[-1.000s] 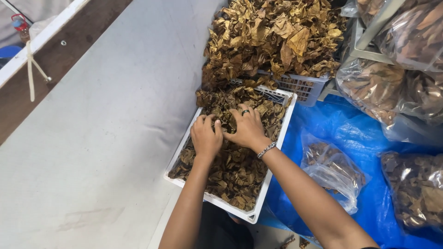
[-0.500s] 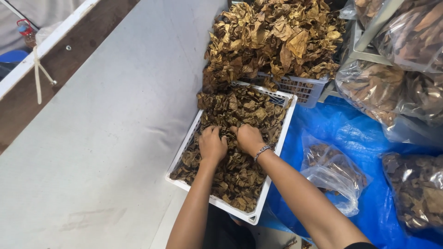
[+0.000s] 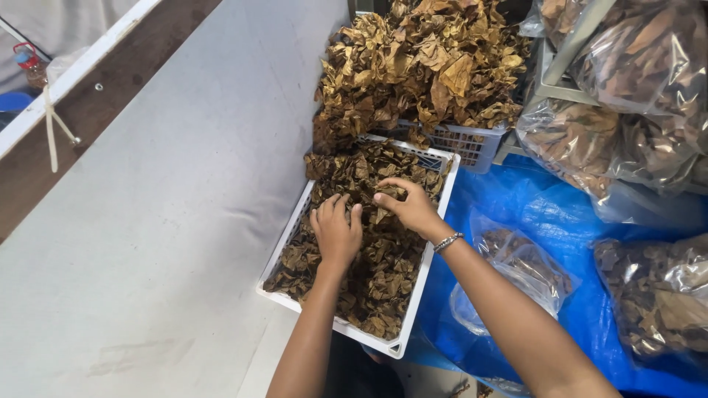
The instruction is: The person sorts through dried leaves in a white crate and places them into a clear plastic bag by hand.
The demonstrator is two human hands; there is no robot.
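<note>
At the centre of the frame, dried brown leaves (image 3: pixel 369 258) are held in a white crate (image 3: pixel 428 276). The left hand (image 3: pixel 335 232) is pressed flat on them, fingers spread, nothing clamped. The right hand (image 3: pixel 405 206) is curled over the leaves, fingertips pinched on some. 1 heaped basket (image 3: pixel 464 144) is seen above.

Clear plastic bags (image 3: pixel 634 103) of brown dried leaves were stacked at the upper right, beside a grey frame; another clear bag (image 3: pixel 516 273), partly filled and crumpled, lay on the blue sheet (image 3: pixel 546 206) just right of the white crate (image 3: pixel 424 273); a further bag (image 3: pixel 656 302) of leaves lay at the right edge; no labels, signs or screens showed.
</note>
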